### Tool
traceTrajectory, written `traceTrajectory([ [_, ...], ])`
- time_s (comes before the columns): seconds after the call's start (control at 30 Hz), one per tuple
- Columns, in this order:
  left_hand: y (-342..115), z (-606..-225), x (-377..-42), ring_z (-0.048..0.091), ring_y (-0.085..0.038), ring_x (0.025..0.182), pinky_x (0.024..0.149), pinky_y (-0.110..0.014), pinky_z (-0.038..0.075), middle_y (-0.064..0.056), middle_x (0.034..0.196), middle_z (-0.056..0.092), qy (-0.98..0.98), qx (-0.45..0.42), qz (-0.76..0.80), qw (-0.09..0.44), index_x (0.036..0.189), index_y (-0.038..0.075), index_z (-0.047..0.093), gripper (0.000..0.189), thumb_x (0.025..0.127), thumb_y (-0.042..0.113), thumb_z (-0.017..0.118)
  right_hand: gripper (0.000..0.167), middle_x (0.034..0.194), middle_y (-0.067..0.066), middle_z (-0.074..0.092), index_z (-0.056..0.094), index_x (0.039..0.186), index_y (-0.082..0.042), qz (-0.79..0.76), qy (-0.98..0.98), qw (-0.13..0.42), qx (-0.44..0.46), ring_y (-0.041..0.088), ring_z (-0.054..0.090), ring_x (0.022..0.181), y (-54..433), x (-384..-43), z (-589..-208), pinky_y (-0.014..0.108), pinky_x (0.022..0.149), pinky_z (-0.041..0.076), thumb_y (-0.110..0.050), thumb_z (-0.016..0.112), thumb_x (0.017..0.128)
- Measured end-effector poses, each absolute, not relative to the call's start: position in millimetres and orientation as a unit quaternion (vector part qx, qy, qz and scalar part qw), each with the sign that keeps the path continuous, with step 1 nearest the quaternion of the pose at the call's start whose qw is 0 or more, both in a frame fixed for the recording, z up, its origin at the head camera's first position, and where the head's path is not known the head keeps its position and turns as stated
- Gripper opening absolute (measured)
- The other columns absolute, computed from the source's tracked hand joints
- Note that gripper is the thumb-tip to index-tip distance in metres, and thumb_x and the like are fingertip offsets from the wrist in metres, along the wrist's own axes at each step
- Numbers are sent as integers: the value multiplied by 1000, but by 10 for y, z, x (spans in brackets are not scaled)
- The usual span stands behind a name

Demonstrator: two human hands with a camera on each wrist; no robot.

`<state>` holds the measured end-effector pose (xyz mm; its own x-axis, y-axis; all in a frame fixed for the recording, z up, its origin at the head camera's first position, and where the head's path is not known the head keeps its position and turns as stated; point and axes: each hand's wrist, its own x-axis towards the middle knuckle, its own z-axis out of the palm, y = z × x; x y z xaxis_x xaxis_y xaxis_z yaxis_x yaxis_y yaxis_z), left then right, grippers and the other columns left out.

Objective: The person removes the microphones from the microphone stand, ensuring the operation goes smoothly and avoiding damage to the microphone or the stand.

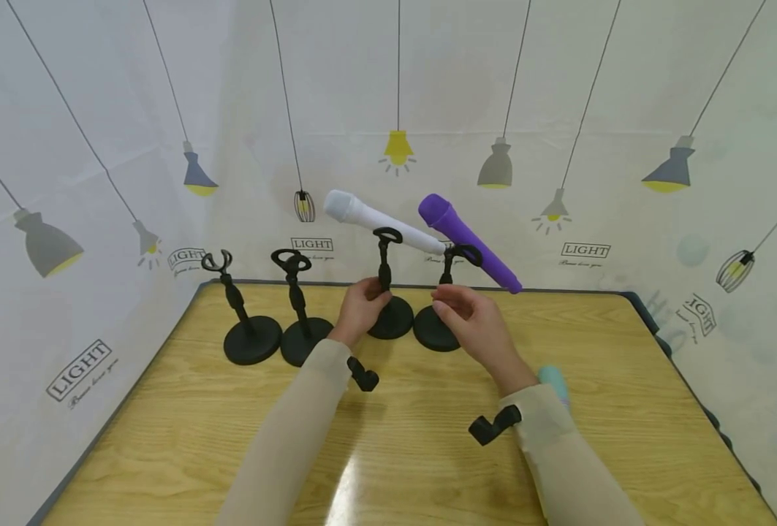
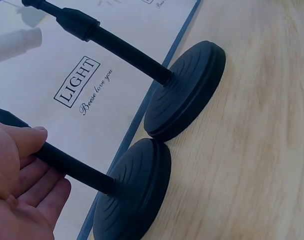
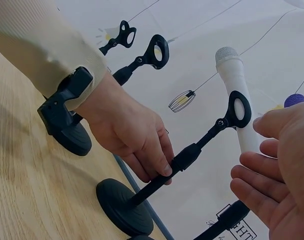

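My left hand [image 1: 360, 310] pinches the pole of a black microphone stand [image 1: 391, 321] between thumb and fingers. A white microphone [image 1: 362, 213] lies tilted at that stand's clip [image 3: 238, 109], white showing through the ring. My right hand [image 1: 476, 325] is beside a second black stand [image 1: 436, 330], its fingers loosely bent and holding nothing in the right wrist view. Behind that stand's clip slants a purple microphone [image 1: 470, 239], head up to the left. Both round bases stand on the table, close together.
Two more black stands [image 1: 251, 341] with bare clips stand at the left on the wooden table [image 1: 217, 438]. A teal object [image 1: 552, 381] lies partly hidden behind my right sleeve. A white printed curtain [image 1: 441, 88] rises along the table's back and sides.
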<state>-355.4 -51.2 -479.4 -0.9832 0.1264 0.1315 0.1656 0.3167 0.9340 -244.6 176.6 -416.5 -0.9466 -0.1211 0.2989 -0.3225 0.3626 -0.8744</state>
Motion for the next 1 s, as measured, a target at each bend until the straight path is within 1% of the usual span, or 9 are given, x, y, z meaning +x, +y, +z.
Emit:
traceTrajectory([
  [0.2, -547, -4796, -3526, 68, -40, 129, 112, -54, 55, -23, 135, 71, -812, -84, -577, 16, 139, -1, 67, 34, 106, 10, 69, 36, 138, 19, 73, 68, 140, 0, 548, -820, 86, 137, 35, 70, 128, 1741, -2438, -4195, 54, 111, 56, -18, 67, 109],
  [0.37, -580, -4818, -3474, 68, -40, 128, 113, -55, 54, -22, 134, 72, -816, -83, -572, 17, 137, 0, 67, 34, 106, 11, 70, 38, 137, 18, 74, 67, 141, 1, 549, -819, 87, 143, 35, 71, 128, 1709, -2392, -4176, 53, 110, 57, -19, 68, 108],
  [0.6, -638, -4856, -3354, 69, -37, 127, 114, -54, 53, -20, 132, 74, -814, -95, -573, 24, 135, 3, 69, 32, 105, 13, 72, 37, 138, 18, 73, 67, 141, -1, 537, -824, 96, 152, 35, 71, 129, 1694, -2275, -4131, 52, 108, 58, -18, 68, 108],
  [0.77, -690, -4863, -3252, 69, -36, 125, 112, -53, 55, -17, 130, 75, -819, -99, -564, 27, 133, 4, 72, 29, 106, 15, 72, 35, 138, 17, 73, 68, 141, -2, 533, -824, 108, 159, 34, 71, 128, 1721, -2203, -4115, 50, 107, 58, -17, 67, 109],
  [0.87, -718, -4861, -3186, 70, -34, 125, 110, -52, 56, -15, 130, 75, -825, -102, -556, 14, 134, 6, 72, 29, 107, 18, 71, 35, 137, 18, 74, 68, 140, -2, 537, -821, 110, 156, 34, 72, 128, 1744, -2162, -4110, 42, 107, 59, -16, 68, 108],
  [1.0, -736, -4874, -3072, 71, -32, 123, 108, -52, 57, -13, 129, 76, -832, -109, -545, -1, 134, 8, 72, 29, 107, 20, 71, 33, 135, 17, 75, 70, 138, -2, 545, -816, 117, 153, 35, 71, 127, 1766, -2088, -4085, 22, 103, 56, -14, 68, 108],
])
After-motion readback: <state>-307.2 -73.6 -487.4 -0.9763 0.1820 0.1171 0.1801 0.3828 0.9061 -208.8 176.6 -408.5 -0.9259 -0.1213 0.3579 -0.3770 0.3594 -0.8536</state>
